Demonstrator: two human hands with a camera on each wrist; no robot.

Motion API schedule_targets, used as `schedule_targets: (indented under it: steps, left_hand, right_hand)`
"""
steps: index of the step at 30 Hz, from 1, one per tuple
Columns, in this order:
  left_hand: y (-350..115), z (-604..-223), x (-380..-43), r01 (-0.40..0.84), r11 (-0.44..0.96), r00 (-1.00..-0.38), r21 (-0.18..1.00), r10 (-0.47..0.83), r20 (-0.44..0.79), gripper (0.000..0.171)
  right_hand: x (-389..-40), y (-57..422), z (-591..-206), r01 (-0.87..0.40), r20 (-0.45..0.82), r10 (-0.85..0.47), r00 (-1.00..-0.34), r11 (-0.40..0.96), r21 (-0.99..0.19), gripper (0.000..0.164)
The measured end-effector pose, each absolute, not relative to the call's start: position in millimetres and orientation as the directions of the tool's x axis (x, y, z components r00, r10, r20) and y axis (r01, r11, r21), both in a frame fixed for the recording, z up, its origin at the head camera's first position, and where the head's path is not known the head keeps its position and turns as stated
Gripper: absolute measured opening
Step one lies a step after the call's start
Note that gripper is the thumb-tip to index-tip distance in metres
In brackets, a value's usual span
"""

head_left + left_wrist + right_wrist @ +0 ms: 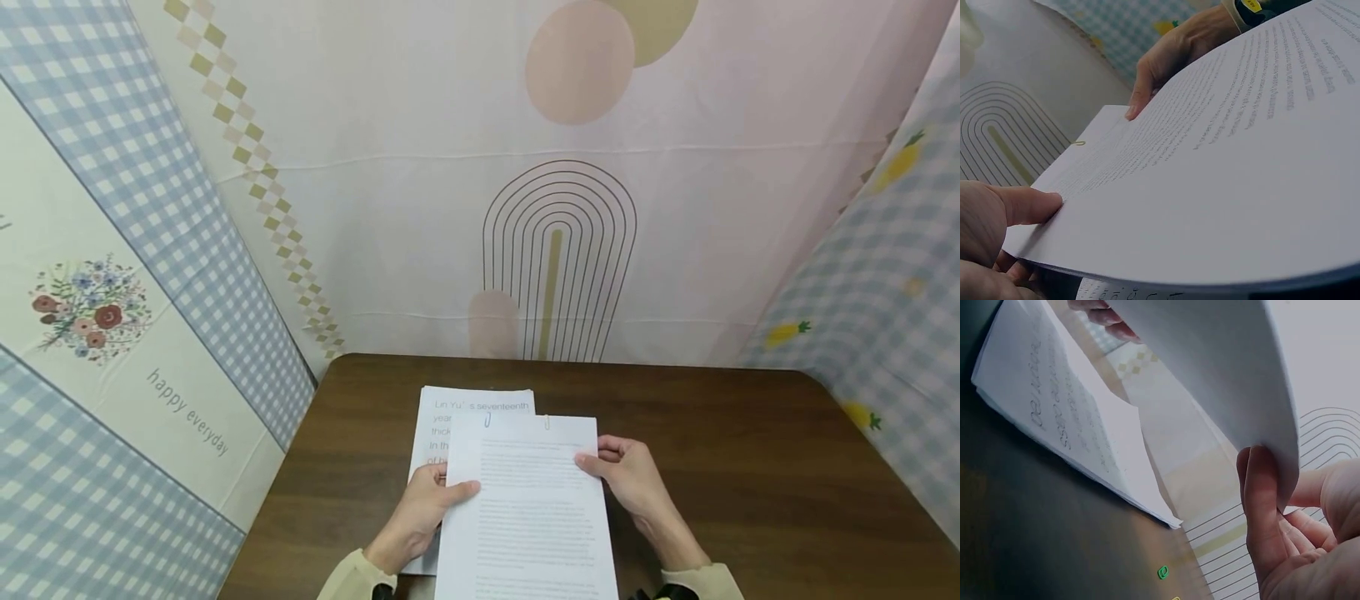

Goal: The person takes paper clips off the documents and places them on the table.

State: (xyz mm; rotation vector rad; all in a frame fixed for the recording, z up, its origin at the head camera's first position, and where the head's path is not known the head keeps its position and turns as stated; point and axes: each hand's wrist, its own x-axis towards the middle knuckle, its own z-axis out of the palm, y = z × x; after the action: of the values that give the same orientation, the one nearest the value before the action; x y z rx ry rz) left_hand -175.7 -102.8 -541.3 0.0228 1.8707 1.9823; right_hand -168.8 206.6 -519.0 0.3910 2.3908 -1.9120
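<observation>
White paper, a sheaf of close-printed pages, is held up between both hands, raised above the brown wooden surface. I see the left hand pinching its left edge, thumb on top and fingers behind; the right hand pinches the opposite edge likewise, a little higher up. Along the top sit a blue clip and a yellow clip. Partly covered by the sheaf, a second stack in larger print lies on the surface, with a small green clip lying near its corner.
</observation>
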Motion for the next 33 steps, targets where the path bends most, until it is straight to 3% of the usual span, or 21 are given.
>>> schedule_targets:
  steps: [8,16,21,33]
  left_hand:
    - [-105,-541,-171,-0.253,-0.018,-0.928,0.967,0.288,-0.237,0.037]
    - [-108,-541,-169,-0.252,-0.020,-0.927,0.967,0.291,-0.236,0.033]
    - [-108,-542,-168,-0.258,-0.013,-0.916,0.966,0.322,-0.240,0.030]
    - [-108,-542,-165,-0.244,-0.009,-0.910,0.970,0.347,-0.226,0.030]
  right_hand:
    - [-168,211,-519,0.219,-0.207,0.080,-0.975,0.191,-0.957,0.031]
    - [-176,213,-510,0.127,-0.134,-0.023,-0.991,0.202,-0.971,0.054]
    - [-184,211,-506,0.052,-0.069,-0.064,-0.996,0.225,-0.973,0.056]
    - [-194,201,-506,0.010,-0.036,-0.104,-0.994,0.242,-0.970,0.033]
